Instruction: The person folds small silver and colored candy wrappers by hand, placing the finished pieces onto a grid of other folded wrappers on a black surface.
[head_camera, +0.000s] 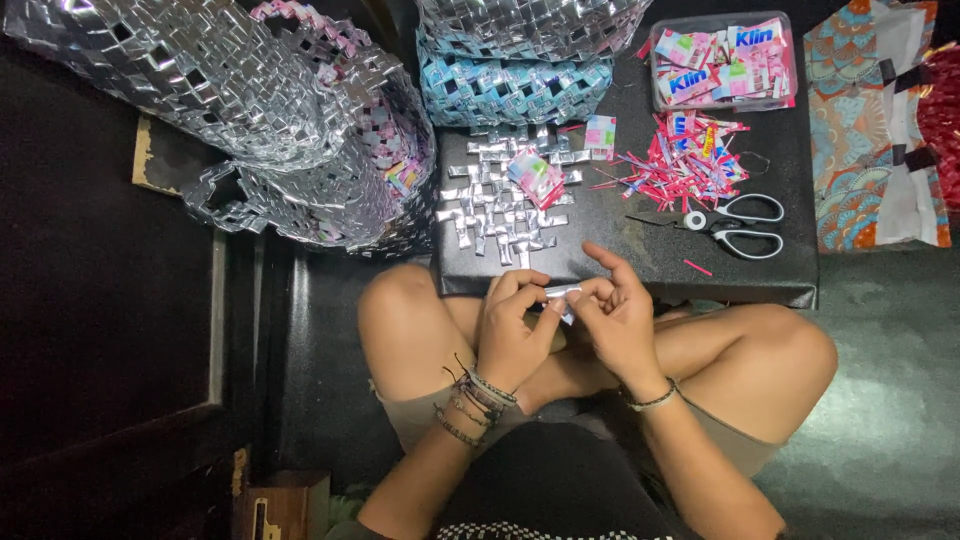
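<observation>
Both hands meet over my crossed legs, just off the near edge of the black bench. Between them is a small folded silver strip, its long axis running nearly level, from nine o'clock to three o'clock. My left hand pinches the nine o'clock end, thumb and forefinger pressed together on it. My right hand grips the three o'clock end the same way, with its forefinger lifted and pointing off toward ten o'clock. The strip is tiny and shiny, so I think it is one folded piece, but I cannot be sure.

At twelve o'clock from the strip, on the bench, lies the woven silver mat, near but not touching my fingers. Scissors rest at about two o'clock, closer to my right hand, beside a heap of pink trimmings. A clear tub of wrappers sits at the far edge, well apart.
</observation>
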